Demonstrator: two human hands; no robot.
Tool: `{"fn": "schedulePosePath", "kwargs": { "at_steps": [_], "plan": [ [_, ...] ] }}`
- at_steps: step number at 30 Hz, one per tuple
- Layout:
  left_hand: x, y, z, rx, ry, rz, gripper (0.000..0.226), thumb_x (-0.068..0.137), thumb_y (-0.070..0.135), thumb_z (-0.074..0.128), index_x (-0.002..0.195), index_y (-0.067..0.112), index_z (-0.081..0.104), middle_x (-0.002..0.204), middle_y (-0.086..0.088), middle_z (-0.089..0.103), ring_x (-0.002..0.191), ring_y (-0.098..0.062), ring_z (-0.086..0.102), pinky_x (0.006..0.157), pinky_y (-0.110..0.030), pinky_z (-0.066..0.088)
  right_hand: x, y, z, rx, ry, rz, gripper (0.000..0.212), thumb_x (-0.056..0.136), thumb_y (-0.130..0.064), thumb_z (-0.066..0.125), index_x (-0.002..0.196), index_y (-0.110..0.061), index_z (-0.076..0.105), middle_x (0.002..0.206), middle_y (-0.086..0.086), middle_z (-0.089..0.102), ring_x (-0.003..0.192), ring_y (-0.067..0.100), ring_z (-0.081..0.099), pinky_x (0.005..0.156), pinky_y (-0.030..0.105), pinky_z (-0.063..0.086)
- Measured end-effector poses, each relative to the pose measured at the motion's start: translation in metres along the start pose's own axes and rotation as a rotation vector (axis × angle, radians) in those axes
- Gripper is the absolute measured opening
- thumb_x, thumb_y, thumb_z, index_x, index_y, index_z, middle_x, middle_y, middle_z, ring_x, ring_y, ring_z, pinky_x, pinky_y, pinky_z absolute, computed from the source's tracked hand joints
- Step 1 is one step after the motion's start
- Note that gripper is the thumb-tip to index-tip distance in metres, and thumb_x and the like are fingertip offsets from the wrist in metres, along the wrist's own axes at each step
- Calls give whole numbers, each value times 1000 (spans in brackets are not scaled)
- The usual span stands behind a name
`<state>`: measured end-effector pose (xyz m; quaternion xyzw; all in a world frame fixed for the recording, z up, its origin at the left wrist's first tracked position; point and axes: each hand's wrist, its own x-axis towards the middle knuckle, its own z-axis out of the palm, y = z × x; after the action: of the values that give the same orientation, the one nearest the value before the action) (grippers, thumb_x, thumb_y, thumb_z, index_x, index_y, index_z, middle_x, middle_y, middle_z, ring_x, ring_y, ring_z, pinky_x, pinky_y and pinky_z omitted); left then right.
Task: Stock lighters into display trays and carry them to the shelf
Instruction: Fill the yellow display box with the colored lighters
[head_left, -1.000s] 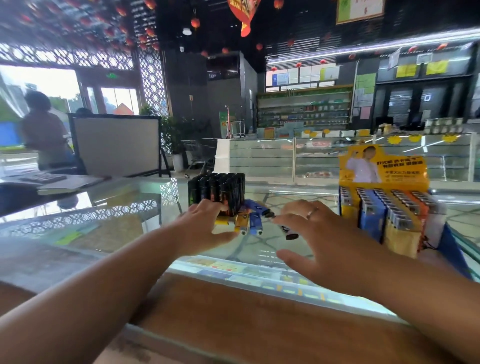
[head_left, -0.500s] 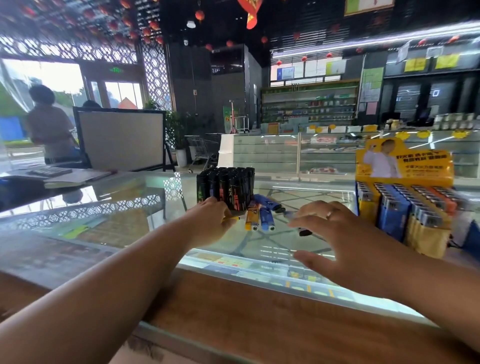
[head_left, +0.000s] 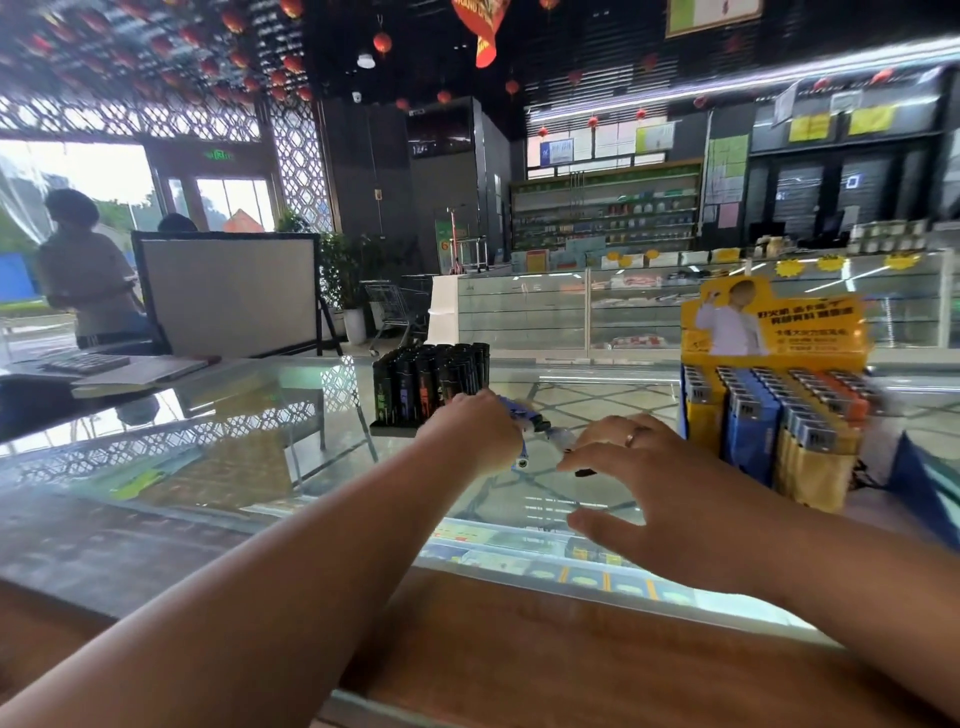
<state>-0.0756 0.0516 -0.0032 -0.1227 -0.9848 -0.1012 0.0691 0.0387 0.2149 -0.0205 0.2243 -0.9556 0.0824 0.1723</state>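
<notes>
A few loose lighters (head_left: 521, 458) lie on the glass counter (head_left: 249, 457). My left hand (head_left: 470, 431) covers them, its fingers curled round them; blue ends stick out at its right side. My right hand (head_left: 649, 488), wearing a ring, hovers just right of them with fingers spread and straight, holding nothing; a small black piece (head_left: 585, 472) shows by its fingertips. Behind my left hand stands a black tray full of upright black lighters (head_left: 431, 382). To the right stands a yellow display tray (head_left: 774, 322) with rows of blue, yellow and orange lighters (head_left: 753, 431).
The counter has a wooden front edge (head_left: 519, 670). A calculator and a notebook (head_left: 135, 371) lie at the far left, near a board on an easel (head_left: 228, 293) and a standing person (head_left: 85, 270). A dark blue object (head_left: 930, 493) sits at the right edge.
My left hand has slid right over the loose lighters and closed on them, hiding the yellow ones. My right hand stays spread above the glass. The view has shifted slightly.
</notes>
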Motion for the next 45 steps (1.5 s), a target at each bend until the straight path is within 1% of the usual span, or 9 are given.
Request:
{"fn": "schedulePosePath", "kwargs": {
  "at_steps": [4,9,17,20,24,31,35,41,45],
  "plan": [
    [4,2,16,38,-16,-111,62,96,55,41,139,12,34,139,-18,36,122,-37,45,98,-47,44,-1,0,0,12,0,-5,48,90,-59,48,135,-45,41,138,-23,34,128,0,22,104,16,25],
    [-2,-2,12,53,-45,1,55,93,38,50,139,10,36,134,-18,42,115,-33,46,93,-40,42,-1,2,-1,30,5,-12,46,89,-59,49,133,-45,43,137,-23,36,126,0,23,100,14,23],
    [-9,-17,4,-11,-136,113,59,85,31,59,133,17,27,107,-8,49,95,-26,49,69,-33,40,0,3,-1,45,3,-16,44,89,-58,51,131,-47,44,135,-25,35,124,-3,23,101,15,25],
    [-11,-19,2,-49,-100,187,46,86,24,59,124,18,33,88,0,52,69,-12,50,53,-26,37,-1,3,-2,43,1,-16,44,89,-57,51,131,-46,44,134,-26,35,123,-4,24,100,14,25],
    [-13,-22,2,-50,-11,290,14,86,21,59,95,21,47,76,4,52,61,-9,48,51,-24,35,-1,3,-3,55,0,-14,42,89,-55,52,130,-47,45,133,-26,34,122,-5,25,99,14,25],
    [-12,-16,3,-345,77,378,20,81,22,68,73,12,53,56,7,49,43,-6,41,46,-20,35,-3,4,-13,89,122,29,46,90,-50,54,133,-43,41,127,-23,43,113,-7,39,86,5,30],
    [-23,-2,-2,-487,67,458,31,79,26,71,63,19,46,44,14,43,39,-3,38,42,-15,34,-3,2,-19,155,264,63,38,88,-45,58,123,-41,43,111,-21,51,99,-13,45,75,-3,33],
    [-33,10,-1,-499,31,522,31,76,34,74,63,21,49,44,16,42,42,-2,37,44,-14,34,2,-1,-22,231,338,110,23,85,-44,60,107,-37,57,93,-22,56,79,1,55,64,16,45],
    [-34,11,-1,-472,25,565,35,78,36,79,65,24,48,45,18,44,42,-2,37,42,-10,29,3,-1,-23,305,391,139,12,81,-33,72,89,-33,62,70,-16,60,69,3,56,61,19,44]
  ]
}}
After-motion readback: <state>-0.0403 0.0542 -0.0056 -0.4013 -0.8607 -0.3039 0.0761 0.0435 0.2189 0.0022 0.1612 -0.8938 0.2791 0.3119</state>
